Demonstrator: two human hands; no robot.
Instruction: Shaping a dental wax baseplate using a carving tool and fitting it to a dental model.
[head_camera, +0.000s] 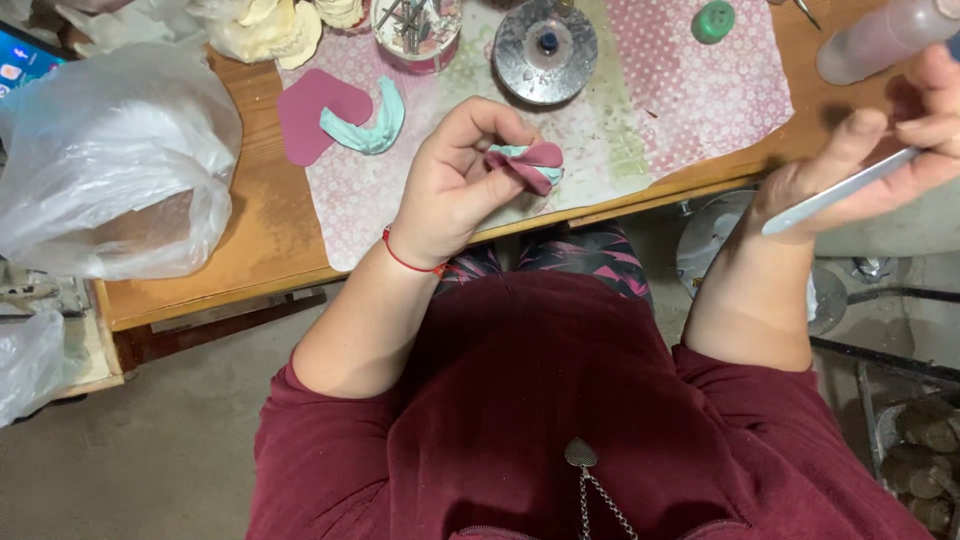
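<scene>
Here your left hand (455, 185), at the centre of the frame, has its fingers curled tight around one pink-and-teal wax piece (528, 164). Your right hand (880, 165), at the right edge, pinches one slim metal spatula (838, 191) between thumb and fingers. Up top lie one pink wax sheet (315, 115), one teal arch mould (368, 124), one round metal burner (545, 50) and one green cap (713, 21). Two plastic bags (105, 160) sit at left.

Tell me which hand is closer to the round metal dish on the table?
Left. The left hand, holding a pink and teal piece, sits just below the round metal dish; the right hand, holding a metal tool, is far off to its right.
</scene>
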